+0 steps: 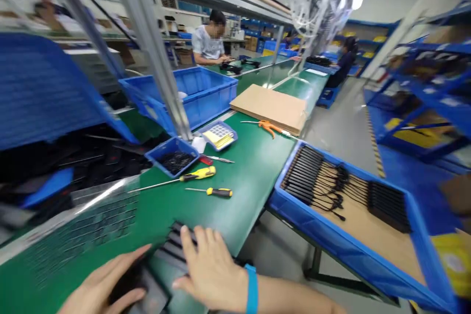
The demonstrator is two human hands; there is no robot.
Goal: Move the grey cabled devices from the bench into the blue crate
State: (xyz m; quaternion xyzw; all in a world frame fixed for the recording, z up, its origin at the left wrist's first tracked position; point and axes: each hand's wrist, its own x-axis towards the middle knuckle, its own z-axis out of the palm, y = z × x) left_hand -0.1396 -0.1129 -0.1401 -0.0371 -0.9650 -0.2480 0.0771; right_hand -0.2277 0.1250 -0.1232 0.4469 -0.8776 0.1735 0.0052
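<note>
At the bottom of the head view, my left hand (110,282) is closed around a dark, blurred block-like part (149,289) near the table edge. My right hand (211,265), with a blue band at the wrist, lies over a row of slim black pieces (172,248) on the green table (253,157). Its fingers are stretched out on their right end. Beyond the hands lie a small yellow-black screwdriver (220,192) and a longer yellow one (198,173).
A blue tray (320,216) of black cabled units stands right of the table. Farther back are a small blue bin (172,157), an orange air gun (268,126), cardboard sheets (270,103), a large blue crate (213,95) and a metal post (150,44). Two people sit farther off.
</note>
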